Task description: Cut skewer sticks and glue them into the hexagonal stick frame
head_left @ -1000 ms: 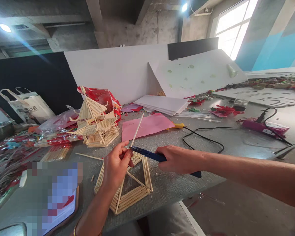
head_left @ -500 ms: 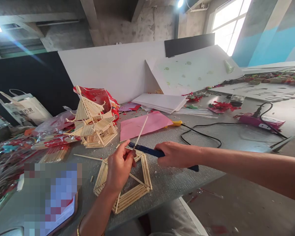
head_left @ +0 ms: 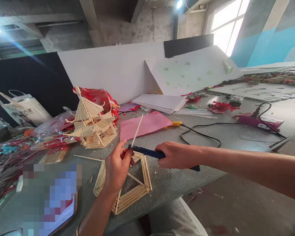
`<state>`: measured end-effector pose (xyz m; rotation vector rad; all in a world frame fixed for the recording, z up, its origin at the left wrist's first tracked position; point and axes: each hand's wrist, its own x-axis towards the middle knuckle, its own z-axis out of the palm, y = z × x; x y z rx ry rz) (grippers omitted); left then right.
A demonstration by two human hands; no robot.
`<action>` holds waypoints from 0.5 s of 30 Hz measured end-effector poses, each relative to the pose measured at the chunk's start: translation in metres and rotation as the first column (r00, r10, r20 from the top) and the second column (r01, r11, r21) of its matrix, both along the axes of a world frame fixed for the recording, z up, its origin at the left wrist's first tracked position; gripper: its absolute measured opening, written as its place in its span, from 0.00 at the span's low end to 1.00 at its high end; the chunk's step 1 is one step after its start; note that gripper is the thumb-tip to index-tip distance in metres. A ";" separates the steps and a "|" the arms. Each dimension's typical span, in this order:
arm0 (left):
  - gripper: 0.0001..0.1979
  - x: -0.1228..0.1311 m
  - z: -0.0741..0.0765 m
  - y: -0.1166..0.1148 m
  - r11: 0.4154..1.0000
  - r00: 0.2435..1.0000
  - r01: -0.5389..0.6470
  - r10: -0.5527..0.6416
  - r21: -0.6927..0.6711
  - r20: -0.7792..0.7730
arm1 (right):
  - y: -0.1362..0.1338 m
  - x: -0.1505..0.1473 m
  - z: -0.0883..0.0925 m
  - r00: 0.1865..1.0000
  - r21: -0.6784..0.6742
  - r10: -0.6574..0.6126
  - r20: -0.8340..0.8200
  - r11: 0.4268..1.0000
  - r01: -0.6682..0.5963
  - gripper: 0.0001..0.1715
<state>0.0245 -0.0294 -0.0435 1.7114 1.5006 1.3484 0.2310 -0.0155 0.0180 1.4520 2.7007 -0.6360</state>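
My left hand (head_left: 118,165) pinches a thin wooden stick (head_left: 137,129) that points up and away from me. My right hand (head_left: 174,154) is wrapped round the handle of a blue tool (head_left: 147,152) whose tip meets the lower end of the stick. Both hands hover over a flat frame of glued sticks (head_left: 130,186) lying on the grey table (head_left: 191,177). A taller stick model shaped like a tiered roof (head_left: 93,123) stands behind to the left.
A pink paper sheet (head_left: 147,126), a yellow-handled tool (head_left: 175,123) with a black cord (head_left: 201,132), a magenta device (head_left: 258,120), white boards (head_left: 162,102), red scraps, stick bundles (head_left: 54,147) and a blurred screen (head_left: 51,193) lie about. The table's front edge is near my body.
The stick has tilted slightly left between the frames; both hands stay close together over the flat frame. The view shifted a little.
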 end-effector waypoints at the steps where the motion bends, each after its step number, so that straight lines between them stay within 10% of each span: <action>1: 0.21 0.000 0.000 0.000 1.000 1.000 -0.002 0.002 -0.003 0.003 | 0.000 0.000 0.001 1.000 -0.006 0.003 -0.002 1.000 -0.003 0.10; 15: 0.22 0.000 0.001 0.016 0.999 1.000 -0.005 0.006 -0.043 0.007 | 0.021 -0.001 -0.002 0.995 0.092 0.098 0.022 0.991 -0.100 0.09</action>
